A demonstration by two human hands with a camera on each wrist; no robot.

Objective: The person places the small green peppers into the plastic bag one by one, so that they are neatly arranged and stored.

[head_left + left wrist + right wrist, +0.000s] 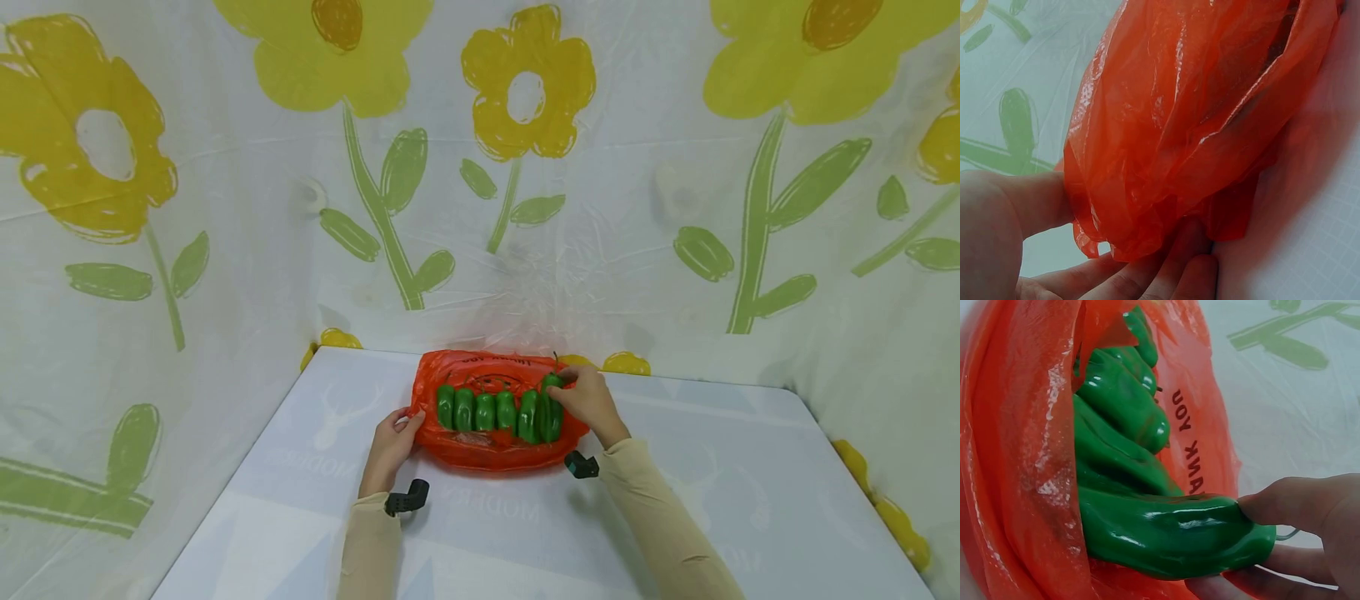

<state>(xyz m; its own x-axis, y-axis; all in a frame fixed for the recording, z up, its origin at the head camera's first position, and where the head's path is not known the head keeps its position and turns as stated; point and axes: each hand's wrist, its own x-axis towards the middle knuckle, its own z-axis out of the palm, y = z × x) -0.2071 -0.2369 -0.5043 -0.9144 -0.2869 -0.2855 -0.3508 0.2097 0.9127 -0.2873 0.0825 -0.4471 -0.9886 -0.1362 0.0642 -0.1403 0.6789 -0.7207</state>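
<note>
A red plastic bag [450,454] lies on the table with its mouth spread, and several green peppers [485,412] stand side by side in a row in it. My left hand [396,439] pinches the bag's left edge; in the left wrist view the thumb is on one side of the crumpled plastic [1147,144] and the fingers are beneath. At the right end of the row, my right hand [592,404] grips the stem end of a green pepper [1172,534] between thumb and fingers. That pepper's lower end is hidden behind the bag's near side in the right wrist view.
The white table [480,542] carries faint printed patterns and extends toward me and to both sides. Close behind the bag hangs a flowered plastic sheet [615,250], which also runs along the left and right sides. Dark wrist cameras [408,498] are strapped at both sleeves.
</note>
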